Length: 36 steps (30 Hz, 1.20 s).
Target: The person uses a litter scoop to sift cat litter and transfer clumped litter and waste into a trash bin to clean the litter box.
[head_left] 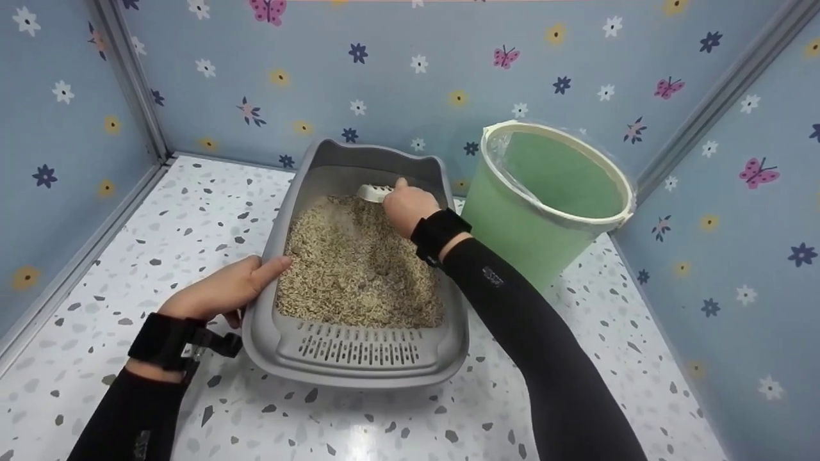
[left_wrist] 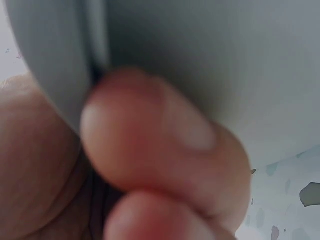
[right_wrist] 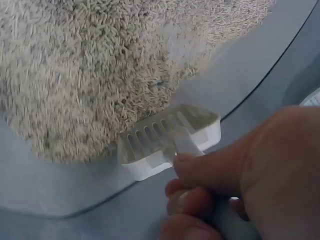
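Overall, patterned walls [head_left: 397,38] enclose a speckled white surface [head_left: 192,243]. On that surface stands a grey litter box [head_left: 259,326], its long axis running away from the person and its slotted step at the near end. A green bin [head_left: 512,224] stands upright just beside the box, on the right, with its mouth uncovered. Pale, grainy litter [head_left: 339,282] covers most of the box floor.

The left hand [head_left: 224,288] steadies the left side of the box: its thumb lies over the rim, and its fingers [left_wrist: 130,130] curl beneath the edge. The right hand [head_left: 410,208] reaches over the far part of the box and grips the handle of a white scoop [head_left: 371,193]. The thumb presses on the handle near the head, and the other fingers [right_wrist: 192,200] curl round it.

Controlling relation: the scoop head lies to the left of the right fingers in the head view, at the far edge of the litter, with its long axis roughly across the box. Its front edge faces the litter; contact cannot be confirmed. The right hand is the nearer; the left is well apart from the scoop. The slots in the head are narrow and parallel.
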Tool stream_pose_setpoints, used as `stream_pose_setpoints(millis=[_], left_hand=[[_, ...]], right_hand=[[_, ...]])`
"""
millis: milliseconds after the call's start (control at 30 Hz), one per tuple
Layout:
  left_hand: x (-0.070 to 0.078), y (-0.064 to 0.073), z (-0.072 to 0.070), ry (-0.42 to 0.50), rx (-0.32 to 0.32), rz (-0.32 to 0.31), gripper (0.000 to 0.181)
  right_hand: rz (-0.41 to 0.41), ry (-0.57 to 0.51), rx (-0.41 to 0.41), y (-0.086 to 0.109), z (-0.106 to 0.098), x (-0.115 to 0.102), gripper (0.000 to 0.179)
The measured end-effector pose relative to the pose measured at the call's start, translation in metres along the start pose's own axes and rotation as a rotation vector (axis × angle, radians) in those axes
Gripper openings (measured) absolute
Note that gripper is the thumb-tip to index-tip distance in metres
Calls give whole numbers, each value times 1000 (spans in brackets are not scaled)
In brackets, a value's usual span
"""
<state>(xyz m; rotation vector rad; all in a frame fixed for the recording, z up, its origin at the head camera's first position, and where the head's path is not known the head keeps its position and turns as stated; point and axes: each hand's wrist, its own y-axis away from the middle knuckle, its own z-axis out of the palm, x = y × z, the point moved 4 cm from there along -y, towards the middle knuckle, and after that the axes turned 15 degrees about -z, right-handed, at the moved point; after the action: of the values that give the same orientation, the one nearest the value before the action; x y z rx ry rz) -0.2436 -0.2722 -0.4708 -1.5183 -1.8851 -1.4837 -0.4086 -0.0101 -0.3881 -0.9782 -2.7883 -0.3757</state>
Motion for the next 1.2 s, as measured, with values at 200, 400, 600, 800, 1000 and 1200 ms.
stream_pose_setpoints(millis=[200, 400, 600, 800, 1000, 1200], left_hand=[[2, -2, 0, -9, 2, -6, 75], [0, -1, -1, -12, -4, -9, 76], [0, 4, -2, -5, -10, -10, 81], [-1, 5, -5, -11, -7, -12, 81], [0, 2, -2, -7, -12, -5, 80], [-2, -2, -1, 12, -39, 15, 83]], right_hand=[[-74, -60, -93, 15, 6, -1, 31], [-196, -122, -152, 54, -8, -17, 16], [-209, -147, -188, 108, -17, -45, 26], [-238, -187, -194, 145, -35, -56, 29], [-246, -220, -124, 152, -56, -43, 35], [-192, -188, -9, 121, -56, -41, 21]])
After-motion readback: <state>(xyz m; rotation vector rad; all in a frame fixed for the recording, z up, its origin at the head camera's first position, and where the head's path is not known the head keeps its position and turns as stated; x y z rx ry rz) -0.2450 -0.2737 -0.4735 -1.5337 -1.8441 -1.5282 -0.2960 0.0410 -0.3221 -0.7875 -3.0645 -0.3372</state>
